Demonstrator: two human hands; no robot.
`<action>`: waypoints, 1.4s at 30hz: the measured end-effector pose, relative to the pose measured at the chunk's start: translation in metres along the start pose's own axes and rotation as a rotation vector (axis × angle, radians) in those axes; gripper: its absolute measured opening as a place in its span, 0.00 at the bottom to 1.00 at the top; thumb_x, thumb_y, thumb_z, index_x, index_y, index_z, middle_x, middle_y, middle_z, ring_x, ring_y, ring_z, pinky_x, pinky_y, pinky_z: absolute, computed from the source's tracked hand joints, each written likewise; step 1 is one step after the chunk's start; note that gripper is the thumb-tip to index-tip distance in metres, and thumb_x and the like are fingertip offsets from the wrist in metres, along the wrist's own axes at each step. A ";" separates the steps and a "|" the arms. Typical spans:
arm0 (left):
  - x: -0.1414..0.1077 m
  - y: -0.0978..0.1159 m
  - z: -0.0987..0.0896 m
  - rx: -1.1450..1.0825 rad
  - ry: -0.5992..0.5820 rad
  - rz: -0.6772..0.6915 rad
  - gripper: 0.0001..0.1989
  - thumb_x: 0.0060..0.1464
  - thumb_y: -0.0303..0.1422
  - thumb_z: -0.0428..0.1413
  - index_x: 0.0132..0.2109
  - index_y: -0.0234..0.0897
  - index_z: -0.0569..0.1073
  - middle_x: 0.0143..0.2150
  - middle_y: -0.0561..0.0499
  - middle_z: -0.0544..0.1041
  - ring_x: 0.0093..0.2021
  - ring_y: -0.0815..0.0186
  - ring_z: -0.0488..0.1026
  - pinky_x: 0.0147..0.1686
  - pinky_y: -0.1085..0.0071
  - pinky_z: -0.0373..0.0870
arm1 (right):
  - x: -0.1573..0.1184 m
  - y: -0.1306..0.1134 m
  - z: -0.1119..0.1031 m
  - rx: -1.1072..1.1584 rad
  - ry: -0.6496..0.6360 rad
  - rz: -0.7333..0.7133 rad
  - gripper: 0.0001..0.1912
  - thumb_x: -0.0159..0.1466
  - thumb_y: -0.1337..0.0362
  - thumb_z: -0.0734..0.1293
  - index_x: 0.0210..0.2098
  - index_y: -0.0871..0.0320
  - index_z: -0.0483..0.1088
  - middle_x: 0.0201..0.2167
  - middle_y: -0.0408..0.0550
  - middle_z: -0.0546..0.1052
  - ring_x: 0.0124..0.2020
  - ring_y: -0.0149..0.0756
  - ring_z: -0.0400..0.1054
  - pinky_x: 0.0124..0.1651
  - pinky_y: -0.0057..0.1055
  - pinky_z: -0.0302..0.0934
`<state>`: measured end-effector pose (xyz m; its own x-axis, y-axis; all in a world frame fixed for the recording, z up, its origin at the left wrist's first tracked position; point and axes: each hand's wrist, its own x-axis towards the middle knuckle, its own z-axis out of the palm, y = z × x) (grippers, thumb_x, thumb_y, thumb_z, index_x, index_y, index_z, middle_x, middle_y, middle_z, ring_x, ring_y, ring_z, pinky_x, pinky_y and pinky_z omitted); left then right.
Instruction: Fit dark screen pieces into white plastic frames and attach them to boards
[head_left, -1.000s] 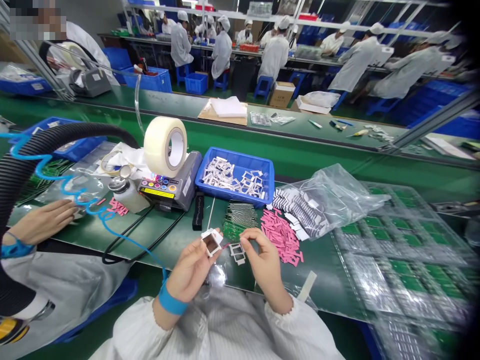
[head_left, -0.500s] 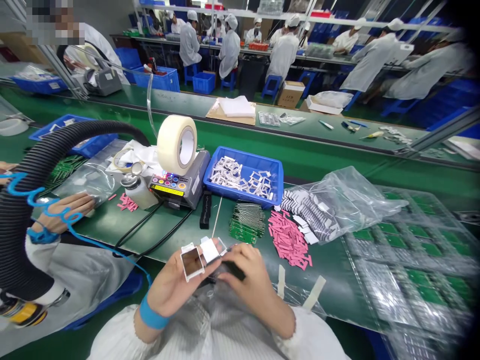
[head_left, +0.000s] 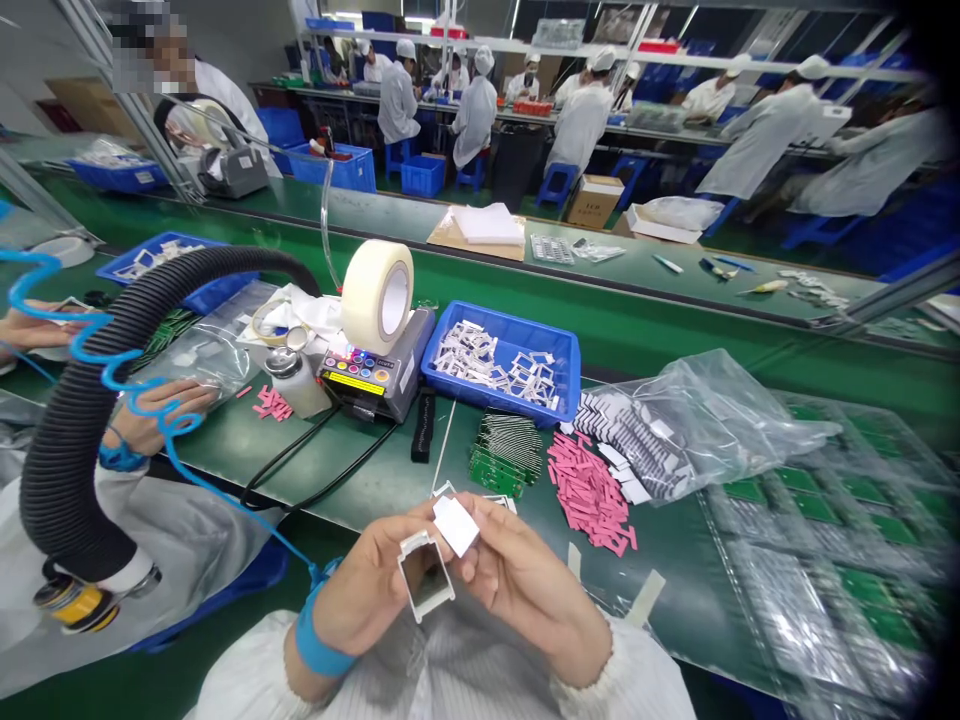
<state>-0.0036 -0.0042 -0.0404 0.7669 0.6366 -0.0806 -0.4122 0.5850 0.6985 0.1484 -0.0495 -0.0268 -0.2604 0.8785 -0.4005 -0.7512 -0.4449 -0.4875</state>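
My left hand (head_left: 367, 585) is closed on a small white plastic frame (head_left: 448, 592) with a dark panel inside, tilted over the palm. In front of my chest, my right hand (head_left: 529, 575) pinches a small white rectangular piece (head_left: 455, 526) between thumb and fingers. The tips of my left fingers reach the near side of that piece, so both hands meet there. Just beyond my fingers, part of another white frame (head_left: 501, 503) shows; my right hand partly covers it. A blue band circles my left wrist.
Behind my hands are a blue bin (head_left: 501, 404) of white frames, stacked green circuit boards (head_left: 496, 470), pink strips (head_left: 589, 495) and a plastic bag (head_left: 720, 410) with white pieces. A tape dispenser (head_left: 375, 370) stands left. Clear trays (head_left: 817, 590) lie right. A co-worker's hand (head_left: 169, 412) is at far left.
My hands have come together, and the white piece, before over my left fingers, is now in my right fingertips. The white frame has turned in my left hand. The whole view has shifted slightly.
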 end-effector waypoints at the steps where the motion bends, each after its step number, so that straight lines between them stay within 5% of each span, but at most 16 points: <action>1: 0.000 0.000 -0.001 -0.001 0.017 -0.007 0.20 0.40 0.46 0.64 0.36 0.36 0.78 0.43 0.47 0.74 0.42 0.59 0.71 0.43 0.67 0.67 | -0.001 -0.002 -0.001 -0.010 0.003 -0.009 0.16 0.55 0.56 0.73 0.36 0.61 0.71 0.24 0.42 0.70 0.20 0.19 0.62 0.20 0.13 0.53; 4: 0.000 -0.002 -0.002 -0.057 0.094 -0.031 0.21 0.43 0.43 0.64 0.44 0.39 0.77 0.55 0.45 0.71 0.52 0.55 0.68 0.53 0.62 0.62 | -0.007 -0.008 -0.001 -0.248 0.085 -0.274 0.12 0.57 0.56 0.71 0.36 0.57 0.71 0.27 0.42 0.72 0.24 0.22 0.62 0.26 0.18 0.59; 9: 0.005 -0.006 0.002 -0.152 0.203 -0.045 0.17 0.44 0.37 0.65 0.44 0.40 0.77 0.39 0.50 0.79 0.40 0.67 0.72 0.42 0.73 0.66 | -0.015 -0.008 0.010 -1.353 0.239 -1.067 0.07 0.61 0.68 0.67 0.39 0.53 0.73 0.36 0.46 0.77 0.34 0.34 0.65 0.34 0.32 0.60; 12: 0.007 -0.007 0.005 -0.178 0.264 -0.062 0.18 0.41 0.35 0.67 0.41 0.39 0.78 0.35 0.52 0.78 0.34 0.71 0.71 0.37 0.77 0.66 | -0.014 -0.001 0.017 -1.683 0.342 -1.248 0.08 0.62 0.70 0.66 0.40 0.55 0.73 0.37 0.46 0.77 0.33 0.35 0.59 0.34 0.35 0.55; 20: 0.005 -0.014 0.007 -0.216 0.315 -0.073 0.15 0.42 0.33 0.66 0.41 0.38 0.77 0.36 0.51 0.78 0.37 0.69 0.72 0.40 0.74 0.67 | -0.007 0.007 0.019 -1.789 0.432 -1.279 0.06 0.64 0.67 0.64 0.38 0.54 0.73 0.35 0.43 0.77 0.32 0.36 0.56 0.39 0.40 0.48; 26: 0.009 -0.033 0.001 -0.441 0.462 -0.245 0.13 0.43 0.36 0.65 0.37 0.37 0.76 0.39 0.49 0.78 0.38 0.66 0.73 0.41 0.68 0.70 | -0.007 0.003 0.004 -1.807 0.343 -1.035 0.14 0.68 0.54 0.57 0.39 0.53 0.72 0.45 0.45 0.74 0.43 0.40 0.62 0.53 0.45 0.46; 28: 0.010 -0.037 -0.003 -0.493 0.449 -0.286 0.13 0.43 0.35 0.65 0.38 0.38 0.76 0.40 0.50 0.78 0.39 0.64 0.74 0.42 0.64 0.71 | -0.014 -0.012 -0.018 -1.819 0.441 -0.976 0.15 0.68 0.54 0.56 0.40 0.51 0.72 0.44 0.44 0.75 0.44 0.38 0.64 0.56 0.45 0.43; 33: 0.007 -0.036 -0.006 -0.443 0.406 -0.271 0.16 0.40 0.36 0.67 0.38 0.35 0.77 0.36 0.50 0.78 0.37 0.64 0.73 0.41 0.62 0.71 | -0.030 -0.053 -0.098 -1.939 0.969 -0.805 0.14 0.65 0.56 0.60 0.31 0.54 0.73 0.30 0.45 0.76 0.35 0.38 0.68 0.47 0.40 0.50; 37: 0.006 -0.038 -0.001 -0.431 0.375 -0.270 0.17 0.39 0.37 0.67 0.39 0.38 0.77 0.36 0.51 0.78 0.35 0.66 0.72 0.40 0.64 0.71 | -0.021 -0.056 -0.133 -2.026 1.077 -0.755 0.15 0.62 0.56 0.64 0.24 0.57 0.73 0.27 0.49 0.73 0.34 0.41 0.64 0.43 0.42 0.49; 42: 0.004 -0.034 0.000 -0.381 0.321 -0.218 0.17 0.41 0.38 0.66 0.40 0.38 0.77 0.36 0.50 0.77 0.33 0.68 0.70 0.39 0.65 0.70 | -0.006 -0.048 -0.133 -2.099 1.108 -0.774 0.10 0.62 0.65 0.63 0.26 0.62 0.71 0.28 0.54 0.71 0.34 0.42 0.59 0.40 0.43 0.48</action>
<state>0.0133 -0.0220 -0.0639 0.6905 0.5666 -0.4497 -0.4551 0.8235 0.3387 0.2669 -0.0566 -0.1043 0.3986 0.8321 0.3857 0.9171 -0.3588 -0.1737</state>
